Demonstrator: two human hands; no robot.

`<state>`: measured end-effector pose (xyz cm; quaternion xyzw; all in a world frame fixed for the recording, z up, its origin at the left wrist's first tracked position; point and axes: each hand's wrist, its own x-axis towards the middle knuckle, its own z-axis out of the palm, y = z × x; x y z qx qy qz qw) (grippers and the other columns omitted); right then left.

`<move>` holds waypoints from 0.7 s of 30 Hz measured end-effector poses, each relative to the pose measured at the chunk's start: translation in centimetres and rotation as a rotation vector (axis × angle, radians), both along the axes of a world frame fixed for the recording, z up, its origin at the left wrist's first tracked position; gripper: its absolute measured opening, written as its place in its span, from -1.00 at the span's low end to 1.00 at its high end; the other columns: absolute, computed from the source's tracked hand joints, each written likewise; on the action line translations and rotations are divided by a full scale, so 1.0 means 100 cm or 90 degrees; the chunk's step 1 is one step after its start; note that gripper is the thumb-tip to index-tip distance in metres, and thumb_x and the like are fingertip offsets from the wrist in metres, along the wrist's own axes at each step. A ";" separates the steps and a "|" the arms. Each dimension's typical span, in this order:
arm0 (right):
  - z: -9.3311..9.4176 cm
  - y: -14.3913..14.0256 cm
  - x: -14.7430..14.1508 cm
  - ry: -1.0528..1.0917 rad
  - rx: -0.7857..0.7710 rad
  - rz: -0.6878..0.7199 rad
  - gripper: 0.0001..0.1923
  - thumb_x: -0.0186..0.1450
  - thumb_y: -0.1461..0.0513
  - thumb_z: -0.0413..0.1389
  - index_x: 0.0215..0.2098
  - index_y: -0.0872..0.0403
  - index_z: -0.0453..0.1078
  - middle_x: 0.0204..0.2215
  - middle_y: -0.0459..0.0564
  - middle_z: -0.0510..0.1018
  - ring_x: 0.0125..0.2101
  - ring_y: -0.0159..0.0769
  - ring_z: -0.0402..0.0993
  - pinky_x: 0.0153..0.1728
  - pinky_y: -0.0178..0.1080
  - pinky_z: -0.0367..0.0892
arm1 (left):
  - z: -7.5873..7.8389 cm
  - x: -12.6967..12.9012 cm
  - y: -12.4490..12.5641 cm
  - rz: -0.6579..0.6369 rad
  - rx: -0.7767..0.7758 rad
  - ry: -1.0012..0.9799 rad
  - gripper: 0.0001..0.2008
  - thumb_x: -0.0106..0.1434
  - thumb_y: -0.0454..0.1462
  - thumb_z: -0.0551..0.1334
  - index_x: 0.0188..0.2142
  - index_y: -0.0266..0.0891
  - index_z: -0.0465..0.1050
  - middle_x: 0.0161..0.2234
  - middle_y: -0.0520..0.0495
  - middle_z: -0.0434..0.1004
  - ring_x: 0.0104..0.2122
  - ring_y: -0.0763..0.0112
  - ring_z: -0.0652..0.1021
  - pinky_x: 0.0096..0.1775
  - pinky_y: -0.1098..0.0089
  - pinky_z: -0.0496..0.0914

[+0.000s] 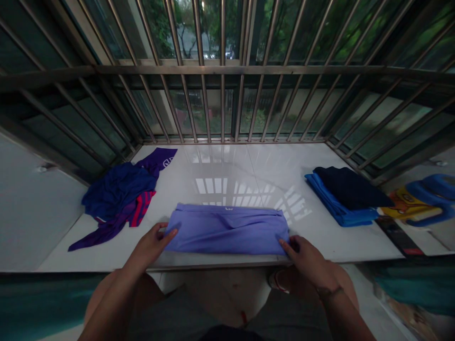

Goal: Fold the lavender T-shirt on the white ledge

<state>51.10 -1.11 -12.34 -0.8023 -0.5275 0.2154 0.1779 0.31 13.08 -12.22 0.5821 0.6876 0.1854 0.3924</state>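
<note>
Item, lower centre of frame: lavender garment [227, 229], folded into a flat band on the white ledge [249, 166]. My left hand [151, 244] and right hand [307, 258] pinch its opposite ends, holding the fold taut. Mid left: unfolded blue heap [121, 194]. Mid right: folded stack [346, 194], kept separate.

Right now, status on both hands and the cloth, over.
Left hand and right hand pinch the folded lilac garment at its ends. It lies flat on the white ledge. Nothing obstructing.

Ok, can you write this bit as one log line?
left hand: grips folded lilac cloth | right hand: grips other end | surface: glossy white sill
</note>
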 end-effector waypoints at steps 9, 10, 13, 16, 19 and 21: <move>0.000 -0.022 0.001 -0.053 0.090 -0.037 -0.50 0.54 -0.18 -0.09 -0.35 -0.09 0.40 -0.37 0.10 0.65 -0.31 -0.01 0.62 -0.22 -0.04 0.43 | -0.014 0.003 -0.041 0.080 0.159 -0.040 -0.40 0.33 0.28 0.20 0.05 -0.11 0.41 -0.50 0.11 0.56 -0.54 0.27 0.56 -0.48 0.36 0.34; 0.000 -0.025 0.005 -0.073 0.094 -0.040 -0.52 0.54 -0.16 -0.07 -0.35 -0.09 0.40 -0.37 0.11 0.64 -0.32 0.00 0.62 -0.24 -0.04 0.43 | -0.015 0.004 -0.045 0.073 0.175 0.005 -0.47 0.36 0.23 0.19 0.04 -0.09 0.43 -0.50 0.11 0.56 -0.52 0.25 0.58 -0.45 0.34 0.36; 0.000 -0.037 0.015 -0.132 0.080 -0.012 -0.56 0.54 -0.11 -0.05 -0.35 -0.09 0.42 -0.36 0.13 0.63 -0.32 0.03 0.61 -0.25 0.00 0.43 | -0.020 0.005 -0.058 0.016 0.176 0.098 -0.59 0.42 0.13 0.18 0.05 -0.05 0.45 -0.46 0.08 0.59 -0.47 0.20 0.63 -0.37 0.29 0.43; 0.004 -0.045 0.017 -0.167 0.086 0.014 -0.60 0.54 -0.10 -0.02 -0.23 -0.06 0.47 -0.24 0.17 0.64 -0.24 0.07 0.63 -0.19 0.04 0.47 | -0.023 0.006 -0.064 -0.004 0.188 0.123 -0.53 0.44 0.13 0.18 0.12 -0.10 0.43 -0.34 0.00 0.64 -0.37 0.15 0.67 -0.29 0.23 0.51; 0.009 -0.033 0.013 -0.187 0.169 0.029 -0.62 0.57 -0.05 -0.03 0.00 0.00 0.47 -0.06 0.24 0.63 -0.06 0.11 0.61 -0.02 0.09 0.49 | -0.020 0.012 -0.052 -0.007 0.289 0.142 -0.50 0.49 0.12 0.14 0.15 -0.18 0.46 -0.09 -0.19 0.68 -0.12 0.05 0.69 -0.05 0.13 0.58; 0.011 -0.012 0.008 -0.185 0.224 0.105 -0.64 0.58 0.02 -0.04 0.08 0.02 0.47 0.01 0.25 0.63 0.04 0.11 0.57 0.11 0.12 0.47 | -0.018 0.018 -0.033 -0.064 0.358 0.146 -0.51 0.52 0.07 0.12 0.18 -0.21 0.49 0.07 -0.28 0.66 0.06 -0.02 0.65 0.15 0.04 0.52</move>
